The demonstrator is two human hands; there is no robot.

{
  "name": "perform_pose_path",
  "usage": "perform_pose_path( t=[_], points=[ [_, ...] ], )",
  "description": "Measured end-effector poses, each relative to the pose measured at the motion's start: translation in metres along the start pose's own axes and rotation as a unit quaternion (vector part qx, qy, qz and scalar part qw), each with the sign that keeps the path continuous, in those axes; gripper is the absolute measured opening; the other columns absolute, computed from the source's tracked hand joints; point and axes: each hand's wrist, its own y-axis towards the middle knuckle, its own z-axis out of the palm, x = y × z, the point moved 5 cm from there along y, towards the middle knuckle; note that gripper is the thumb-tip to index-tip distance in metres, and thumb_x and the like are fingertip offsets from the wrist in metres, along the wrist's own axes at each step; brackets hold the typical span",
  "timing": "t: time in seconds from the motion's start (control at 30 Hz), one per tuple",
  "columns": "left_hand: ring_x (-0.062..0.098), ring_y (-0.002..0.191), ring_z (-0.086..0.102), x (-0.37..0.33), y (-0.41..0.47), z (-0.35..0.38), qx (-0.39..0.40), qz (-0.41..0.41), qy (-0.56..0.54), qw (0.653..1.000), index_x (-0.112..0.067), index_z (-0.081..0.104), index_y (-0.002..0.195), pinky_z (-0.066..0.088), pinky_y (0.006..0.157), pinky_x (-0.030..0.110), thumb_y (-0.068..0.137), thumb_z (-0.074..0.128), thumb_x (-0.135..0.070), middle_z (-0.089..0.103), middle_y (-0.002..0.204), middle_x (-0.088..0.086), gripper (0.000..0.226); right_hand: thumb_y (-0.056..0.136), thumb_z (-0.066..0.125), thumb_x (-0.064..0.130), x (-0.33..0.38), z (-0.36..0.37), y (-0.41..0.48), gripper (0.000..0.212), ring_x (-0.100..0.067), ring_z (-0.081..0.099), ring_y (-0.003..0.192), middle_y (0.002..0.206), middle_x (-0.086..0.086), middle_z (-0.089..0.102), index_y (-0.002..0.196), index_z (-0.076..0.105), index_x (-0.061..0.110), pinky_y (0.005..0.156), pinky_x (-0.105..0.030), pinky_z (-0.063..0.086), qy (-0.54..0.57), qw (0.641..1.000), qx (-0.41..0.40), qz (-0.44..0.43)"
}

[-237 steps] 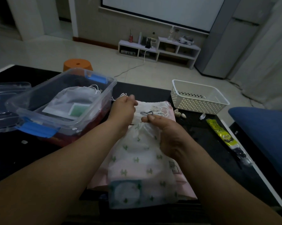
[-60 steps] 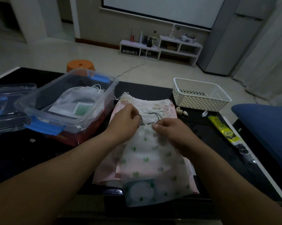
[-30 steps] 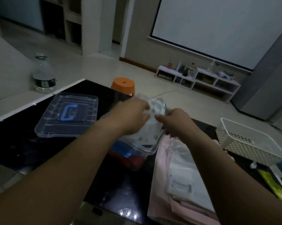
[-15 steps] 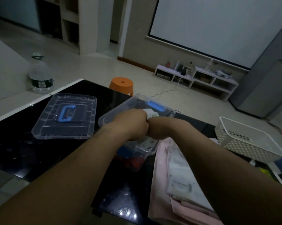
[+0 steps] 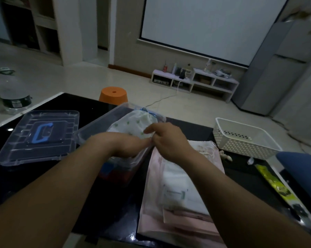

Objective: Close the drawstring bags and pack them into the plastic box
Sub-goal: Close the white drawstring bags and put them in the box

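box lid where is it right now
In the head view the clear lid with the blue handle lies flat on the black table at the left, close beside the open plastic box, on its left.

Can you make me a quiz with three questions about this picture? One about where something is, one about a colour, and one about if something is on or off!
1. Where is the green-print bag?
A. in the clear plastic box
B. in the white basket
C. on the floor

2. What colour is the stool?
A. blue
B. orange
C. white

3. The box's lid is:
A. clipped onto the box
B. off, lying on the table
C. held in a hand

Answers: 1 A, the box walls surround it; 2 B, it shows orange beyond the table; 3 B, it lies flat left of the open box.
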Motion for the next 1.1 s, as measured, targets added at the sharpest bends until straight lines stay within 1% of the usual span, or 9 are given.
perform_pose_path(
  t=[0.17,0.23,0.3,0.43,0.57,0.63,0.73,0.9,1.1],
  points=[
    [0.022,0.124,0.056,-0.023,-0.007,-0.015,-0.127,0.050,0.184,0.973,-0.017,0.050,0.147,0.042,0.105,0.036,0.112,0.030,-0.033,0.057,0.143,0.005,0.043,0.104,0.048,0.015,-0.008,0.004,-0.013,0.034,-0.010,0.060,0.114,0.128,0.005,0.068,0.129,0.069,0.026,0.094,-0.027,0.049,0.062,0.995,-0.074,0.013],
    [0.014,0.099,0.058,-0.041,-0.015,-0.022,-0.248,0.123,0.219,0.935,-0.016,0.059,0.122,0.046,0.084,0.031,0.109,0.037,-0.017,0.063,0.125,0.002,0.026,0.105,0.048,0.016,-0.023,0.003,-0.029,0.031,-0.007,0.058,0.111,0.124,0.008,0.066,0.126,0.068,0.026,0.097,-0.027,0.049,0.087,0.992,-0.095,0.019],
    [0.014,0.076,0.057,-0.054,-0.021,-0.021,-0.329,0.173,0.128,0.919,-0.019,0.058,0.090,0.045,0.067,0.034,0.106,0.041,-0.024,0.067,0.096,0.000,0.024,0.104,0.049,0.015,-0.046,0.000,-0.049,0.030,-0.004,0.058,0.110,0.121,0.010,0.065,0.123,0.069,0.026,0.097,-0.023,0.047,0.092,0.990,-0.101,0.029],
    [0.014,0.073,0.066,-0.087,-0.013,0.021,-0.263,0.229,-0.059,0.935,-0.021,0.064,0.086,0.055,0.067,0.037,0.104,0.048,-0.029,0.070,0.081,-0.004,0.024,0.100,0.054,0.009,-0.117,-0.030,-0.077,0.027,-0.008,0.063,0.107,0.113,0.008,0.071,0.115,0.075,0.019,0.094,-0.027,0.047,0.087,0.974,-0.167,0.127],
    [0.023,0.077,0.068,-0.084,0.031,0.054,-0.218,0.167,-0.062,0.959,-0.015,0.063,0.087,0.057,0.069,0.044,0.101,0.047,-0.024,0.069,0.085,0.001,0.023,0.095,0.055,0.005,-0.193,-0.052,-0.101,0.024,-0.025,0.069,0.091,0.098,-0.007,0.076,0.097,0.077,0.015,0.076,-0.031,0.050,0.266,0.877,-0.258,0.305],
    [0.028,0.073,0.060,-0.073,0.055,0.063,-0.216,0.120,-0.026,0.969,-0.015,0.051,0.074,0.041,0.056,0.036,0.097,0.045,-0.021,0.063,0.077,0.003,0.025,0.097,0.055,0.002,-0.211,-0.046,-0.107,0.023,-0.023,0.065,0.078,0.093,-0.011,0.075,0.099,0.077,0.008,0.067,-0.029,0.047,0.305,0.859,-0.224,0.344],
    [0.025,0.081,0.057,-0.060,0.076,0.079,-0.199,0.062,0.009,0.978,-0.019,0.046,0.080,0.035,0.064,0.030,0.096,0.051,-0.023,0.063,0.088,0.003,0.017,0.097,0.057,-0.004,-0.216,-0.025,-0.109,0.018,-0.016,0.058,0.065,0.084,-0.011,0.069,0.100,0.074,-0.001,0.056,-0.022,0.047,0.342,0.857,-0.130,0.364],
    [0.019,0.074,0.055,-0.048,0.089,0.097,-0.209,0.030,0.045,0.976,-0.022,0.050,0.095,0.036,0.066,0.027,0.094,0.057,-0.023,0.061,0.089,-0.002,0.008,0.085,0.061,-0.003,-0.217,0.001,-0.100,0.036,-0.018,0.043,0.057,0.057,-0.005,0.050,0.054,0.063,0.015,0.056,-0.030,0.033,0.284,0.896,-0.022,0.341],
    [0.030,0.084,0.057,-0.047,0.091,0.100,-0.234,0.062,0.058,0.968,-0.023,0.045,0.085,0.038,0.071,0.032,0.095,0.053,-0.031,0.052,0.081,-0.006,0.014,0.092,0.078,0.019,-0.213,-0.003,-0.096,0.021,-0.014,0.044,0.051,0.057,0.000,0.053,0.076,0.066,0.012,0.053,-0.027,0.034,0.365,0.859,-0.015,0.358]
  ],
)
